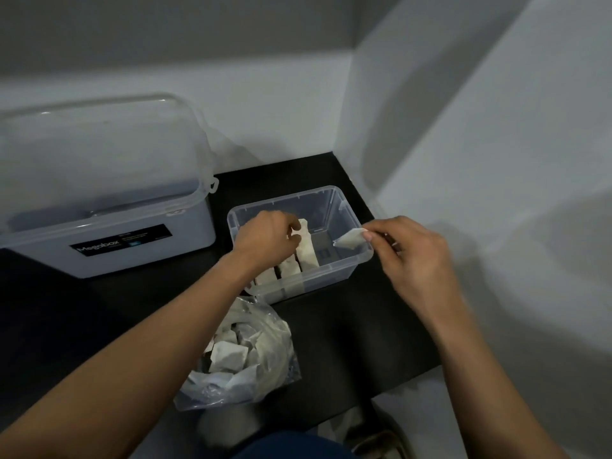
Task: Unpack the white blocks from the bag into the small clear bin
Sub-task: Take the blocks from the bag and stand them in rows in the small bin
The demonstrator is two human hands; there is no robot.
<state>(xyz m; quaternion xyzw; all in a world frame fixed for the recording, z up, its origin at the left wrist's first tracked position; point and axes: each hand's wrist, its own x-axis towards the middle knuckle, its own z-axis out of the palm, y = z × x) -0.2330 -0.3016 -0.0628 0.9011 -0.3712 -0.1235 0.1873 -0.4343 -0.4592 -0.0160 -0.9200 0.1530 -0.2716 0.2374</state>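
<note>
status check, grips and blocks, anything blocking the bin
Left grip pinching a block inside the bin. Right grip holding another block at its rim. Bag part full. Path clear.

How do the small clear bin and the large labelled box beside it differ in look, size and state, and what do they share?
The small clear bin is far smaller than the large labelled box. The bin's walls are see-through; the box's body is opaque and pale, with a black label. The bin is open-topped, showing white blocks; the box wears a clear domed lid. Both are rectangular plastic on the black surface.
</note>
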